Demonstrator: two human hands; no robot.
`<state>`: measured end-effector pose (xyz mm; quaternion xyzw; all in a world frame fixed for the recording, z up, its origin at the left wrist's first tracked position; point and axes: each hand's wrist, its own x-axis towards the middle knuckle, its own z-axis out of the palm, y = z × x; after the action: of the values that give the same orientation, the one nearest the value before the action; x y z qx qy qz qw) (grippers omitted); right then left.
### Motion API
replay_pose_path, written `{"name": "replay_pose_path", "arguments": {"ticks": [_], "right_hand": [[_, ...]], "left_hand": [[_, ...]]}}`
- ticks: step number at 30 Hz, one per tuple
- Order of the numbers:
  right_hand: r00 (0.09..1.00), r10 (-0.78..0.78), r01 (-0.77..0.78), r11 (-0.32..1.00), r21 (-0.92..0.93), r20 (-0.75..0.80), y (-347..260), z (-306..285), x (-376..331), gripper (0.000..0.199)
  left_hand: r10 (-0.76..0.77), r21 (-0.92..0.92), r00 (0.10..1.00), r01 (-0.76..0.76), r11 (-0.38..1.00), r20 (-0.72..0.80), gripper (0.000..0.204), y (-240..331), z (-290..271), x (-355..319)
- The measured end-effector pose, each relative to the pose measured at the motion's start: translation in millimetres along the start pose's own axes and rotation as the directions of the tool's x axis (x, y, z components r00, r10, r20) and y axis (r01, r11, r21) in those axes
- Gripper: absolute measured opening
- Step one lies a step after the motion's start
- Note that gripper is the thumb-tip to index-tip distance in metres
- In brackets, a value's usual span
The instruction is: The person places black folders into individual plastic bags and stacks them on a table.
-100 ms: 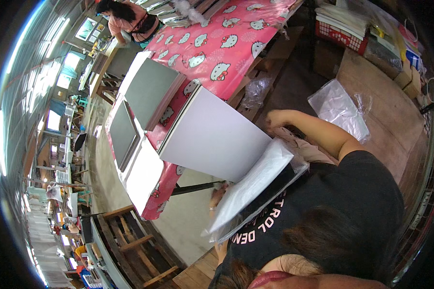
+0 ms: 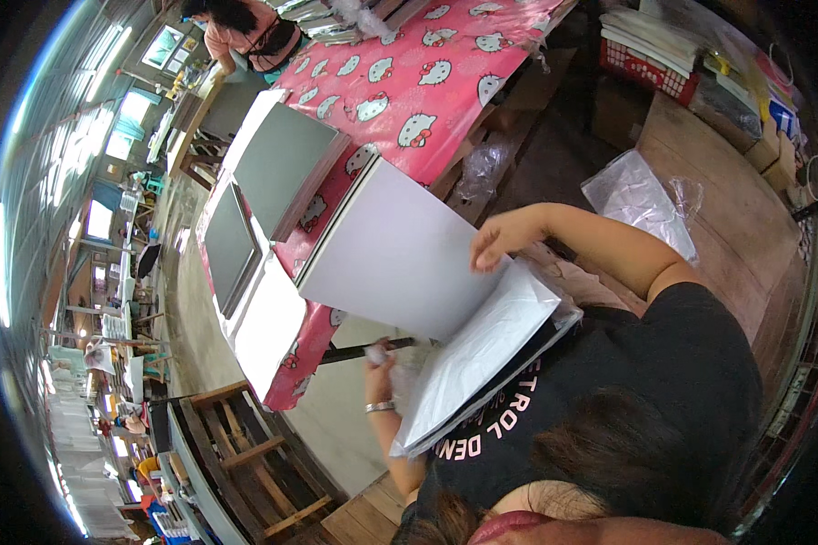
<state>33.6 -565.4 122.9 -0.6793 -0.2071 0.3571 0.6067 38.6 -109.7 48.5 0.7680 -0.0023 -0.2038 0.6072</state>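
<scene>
Head view, from the left: what stands around the work?

Dark flat panel (image 2: pixel 230 254), on the table (image 2: pixel 459 95) with its pink cat-print cover. Next, a wooden pallet (image 2: pixel 253 454) in the lower foreground and a co-worker (image 2: pixel 245 41) beyond the table. A stack of dark grey panels (image 2: pixel 286 168) and white sheets (image 2: pixel 273 318) occupy the near end of the tabletop.

State of the left hand?

Left hand (image 2: pixel 379 361): fingers bent, near the lower edge of the boards. Grip cannot be told; the fingertips are blurred among clear film. A bracelet (image 2: pixel 380 407) encircles the wrist.

What obstructs the table edge?

White boards (image 2: pixel 400 245), stacked, overhang it. At their near end lies the clear plastic bag (image 2: pixel 482 363), tilted before the black shirt (image 2: pixel 645 363). It contains a flat white item; the layers beneath cannot be identified.

And the right hand?

Right hand (image 2: pixel 498 243): loosely curled, fingers apart from the palm, nothing visible in it. It is above the boards' near corner, beside the bag.

Remaining containers?

Flat plastic packet (image 2: pixel 641 200), contents indistinct. Behind it, the red basket (image 2: pixel 645 73) holds white paper (image 2: pixel 650 36) rising above its rim. Cardboard boxes (image 2: pixel 777 159) stand at far right.
</scene>
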Motion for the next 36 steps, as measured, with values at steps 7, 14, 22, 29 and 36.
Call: {"name": "replay_pose_path", "arguments": {"ticks": [7,14,22,29,36], "right_hand": [[0.947,0.319,-0.171,0.596,-0.784,0.036,36.3,59.8,21.1,0.058],[0.801,-0.570,0.497,0.803,-0.328,-0.183,-153.0,69.4,30.5,0.072],[0.683,-0.634,0.566,0.773,-0.285,-0.362,-163.7,52.2,40.5,0.031],[0.605,-0.614,0.446,0.789,-0.423,-0.507,-168.4,55.6,50.5,0.013],[0.897,-0.412,0.439,0.869,0.227,-0.157,-150.2,75.2,43.8,0.022]], "left_hand": [[0.437,0.275,0.859,-0.503,0.819,0.267,0.031,211.7,50.4,-69.3],[0.598,-0.458,0.784,-0.477,0.750,0.164,0.052,259.1,108.5,-59.6],[0.456,-0.456,0.882,-0.457,0.764,-0.119,0.057,265.7,110.5,-51.9],[0.478,-0.240,0.837,-0.538,0.808,-0.265,0.034,253.0,117.9,-42.5],[0.399,-0.354,0.891,-0.452,0.819,-0.215,0.024,230.9,101.1,-52.0]]}}
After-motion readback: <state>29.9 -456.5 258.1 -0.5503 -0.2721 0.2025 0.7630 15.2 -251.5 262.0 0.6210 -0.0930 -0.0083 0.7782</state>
